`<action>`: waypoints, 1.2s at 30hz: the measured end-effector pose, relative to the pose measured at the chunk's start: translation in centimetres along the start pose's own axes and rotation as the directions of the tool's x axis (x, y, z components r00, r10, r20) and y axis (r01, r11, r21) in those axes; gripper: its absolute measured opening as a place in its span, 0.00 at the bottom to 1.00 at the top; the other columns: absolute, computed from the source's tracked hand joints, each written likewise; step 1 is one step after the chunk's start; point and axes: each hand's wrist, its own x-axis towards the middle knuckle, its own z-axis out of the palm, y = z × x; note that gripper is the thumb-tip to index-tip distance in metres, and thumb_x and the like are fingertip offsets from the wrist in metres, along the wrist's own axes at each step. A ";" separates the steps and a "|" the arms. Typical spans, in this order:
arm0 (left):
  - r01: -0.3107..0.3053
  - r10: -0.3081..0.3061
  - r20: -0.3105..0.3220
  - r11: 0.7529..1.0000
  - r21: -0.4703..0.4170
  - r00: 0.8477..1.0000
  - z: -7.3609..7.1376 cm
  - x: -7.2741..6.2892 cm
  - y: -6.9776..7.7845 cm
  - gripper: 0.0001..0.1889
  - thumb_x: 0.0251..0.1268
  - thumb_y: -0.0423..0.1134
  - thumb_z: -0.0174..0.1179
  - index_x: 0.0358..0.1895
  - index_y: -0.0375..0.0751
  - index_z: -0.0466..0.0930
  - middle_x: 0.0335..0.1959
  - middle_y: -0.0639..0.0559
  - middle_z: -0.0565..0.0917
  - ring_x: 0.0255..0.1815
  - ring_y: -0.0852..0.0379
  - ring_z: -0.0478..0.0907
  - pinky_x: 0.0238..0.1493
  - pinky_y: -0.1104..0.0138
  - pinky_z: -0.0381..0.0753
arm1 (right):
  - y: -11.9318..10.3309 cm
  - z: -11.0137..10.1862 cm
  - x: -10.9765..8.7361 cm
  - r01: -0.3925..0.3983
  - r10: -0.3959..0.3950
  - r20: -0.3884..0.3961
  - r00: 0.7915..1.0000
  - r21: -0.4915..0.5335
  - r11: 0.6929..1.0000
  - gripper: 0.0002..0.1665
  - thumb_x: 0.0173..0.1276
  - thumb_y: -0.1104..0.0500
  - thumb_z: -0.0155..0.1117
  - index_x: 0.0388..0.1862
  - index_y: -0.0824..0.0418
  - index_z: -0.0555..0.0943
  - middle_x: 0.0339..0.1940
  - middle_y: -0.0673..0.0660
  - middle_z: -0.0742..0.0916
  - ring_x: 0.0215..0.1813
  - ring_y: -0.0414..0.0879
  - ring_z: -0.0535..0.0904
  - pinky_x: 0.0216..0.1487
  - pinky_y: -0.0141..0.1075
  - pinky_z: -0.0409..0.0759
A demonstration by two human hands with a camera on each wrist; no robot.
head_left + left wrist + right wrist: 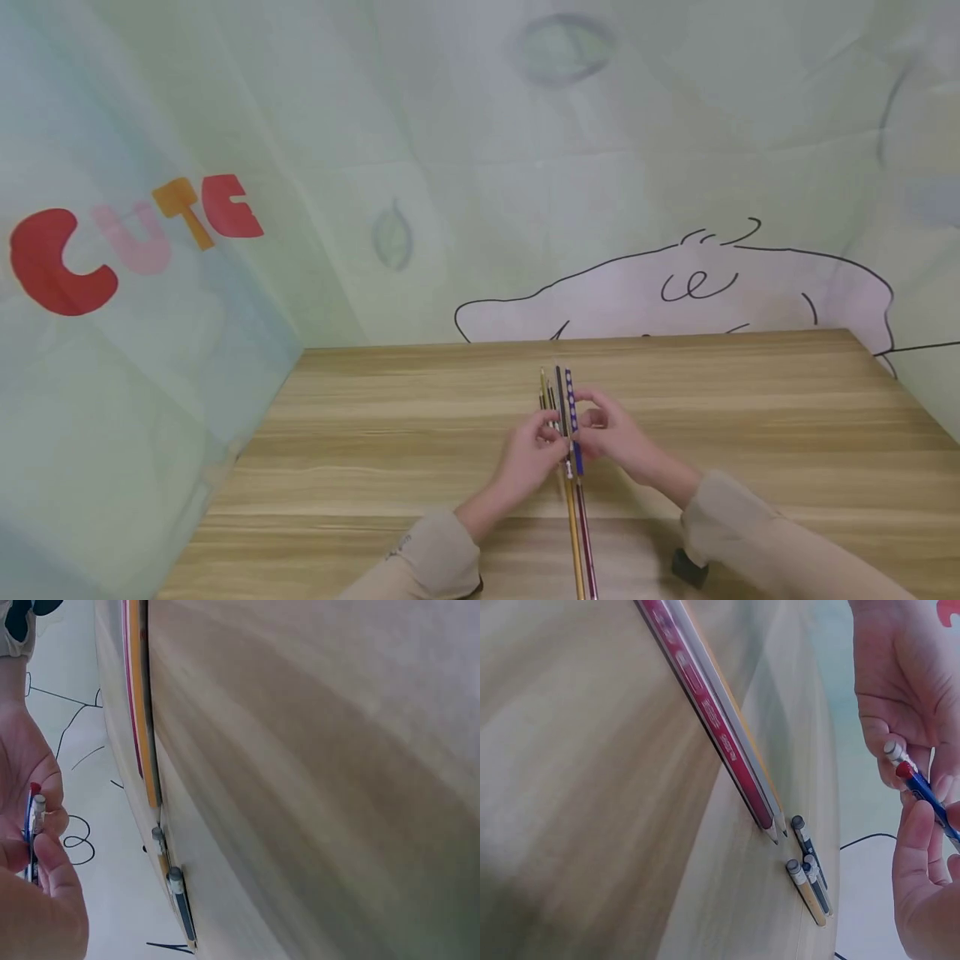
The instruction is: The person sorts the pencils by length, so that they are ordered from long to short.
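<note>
Both hands meet over the middle of the table, holding two pencils side by side. My left hand (528,450) pinches a dark pencil with a white eraser end (568,469) between thumb and fingers. Against it lies a blue patterned pencil (573,417), which my right hand (615,437) pinches from the right. The right wrist view shows the red end of the blue pencil (922,787) close beside the pale eraser (892,750). Parts of both pencils are hidden by fingers.
On the wooden table (360,433), a yellow pencil (574,533) and a dark red pencil (585,533) lie side by side toward the front. Several eraser-tipped pencils (802,881) lie beyond their points. A printed cloth (420,125) hangs behind the table.
</note>
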 end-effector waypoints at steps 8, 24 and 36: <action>0.025 -0.025 0.006 0.999 -0.037 1.000 0.8 -0.5 -0.3 0.22 0.51 0.33 0.58 0.53 0.35 0.69 0.30 0.48 0.79 0.22 0.61 0.76 0.27 0.66 0.79 | 0.2 -0.3 -1.1 -0.022 0.022 0.019 1.000 -0.005 1.000 0.32 0.58 0.68 0.52 0.63 0.63 0.57 0.32 0.56 0.77 0.30 0.45 0.76 0.33 0.38 0.79; 0.019 -0.017 0.049 0.999 -0.048 0.999 1.4 -1.7 0.1 0.22 0.52 0.33 0.58 0.53 0.34 0.68 0.29 0.49 0.79 0.22 0.60 0.75 0.25 0.66 0.79 | 0.7 -0.6 -2.5 -0.029 0.030 0.017 0.999 -0.055 0.998 0.31 0.59 0.67 0.53 0.61 0.63 0.59 0.32 0.59 0.79 0.30 0.46 0.76 0.31 0.39 0.78; 0.059 -0.053 0.126 0.997 -0.043 0.991 2.0 -3.1 0.3 0.28 0.47 0.29 0.60 0.56 0.38 0.65 0.27 0.52 0.78 0.20 0.63 0.74 0.22 0.74 0.76 | 1.1 -1.3 -4.4 -0.037 0.037 -0.006 0.999 -0.062 0.997 0.34 0.55 0.69 0.55 0.61 0.70 0.56 0.31 0.62 0.79 0.27 0.43 0.76 0.29 0.37 0.79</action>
